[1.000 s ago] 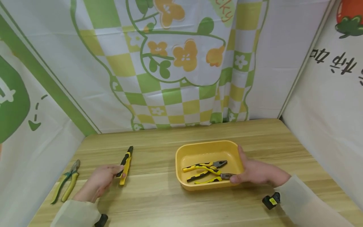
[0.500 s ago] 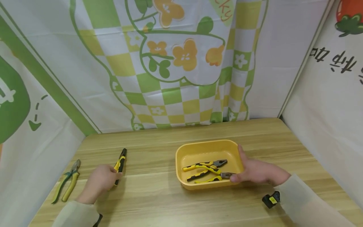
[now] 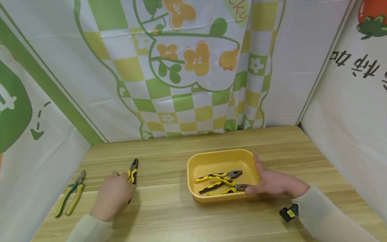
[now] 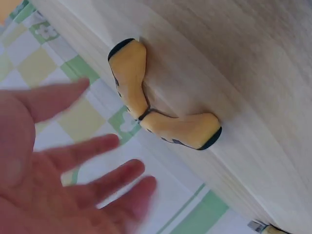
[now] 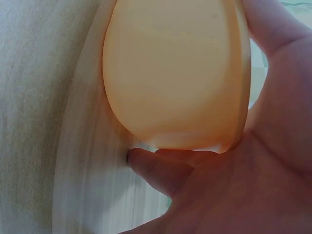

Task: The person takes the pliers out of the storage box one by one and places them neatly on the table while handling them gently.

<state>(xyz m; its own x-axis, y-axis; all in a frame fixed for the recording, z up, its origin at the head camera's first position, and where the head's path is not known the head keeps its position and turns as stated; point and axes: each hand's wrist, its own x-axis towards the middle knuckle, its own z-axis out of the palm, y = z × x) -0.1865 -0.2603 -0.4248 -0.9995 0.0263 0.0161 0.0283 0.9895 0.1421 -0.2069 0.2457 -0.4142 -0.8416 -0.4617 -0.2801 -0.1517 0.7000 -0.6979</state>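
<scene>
In the head view, a pair of pliers (image 3: 134, 173) with yellow-and-black handles lies left of centre on the table. My left hand (image 3: 113, 195) is over its handle ends and hides part of them. The left wrist view shows that hand (image 4: 73, 170) with fingers spread and the pliers' handles (image 4: 134, 87) splayed apart, clear of the fingertips. My right hand (image 3: 276, 183) grips the right end of a yellow plastic bin (image 3: 217, 199), its thumb at the near rim. Inside lie two more yellow-and-black pliers, one combination pair (image 3: 235, 174) and another pair (image 3: 242, 187) partly over it.
Pliers with green-and-yellow handles (image 3: 74, 195) lie at the table's left edge, left of my left hand. A patterned cloth (image 3: 193, 101) hangs behind the wooden table (image 3: 169, 222).
My left hand has turned the pliers, let go of them, and now has its fingers spread over the handles. My right hand and the bin have stayed put.
</scene>
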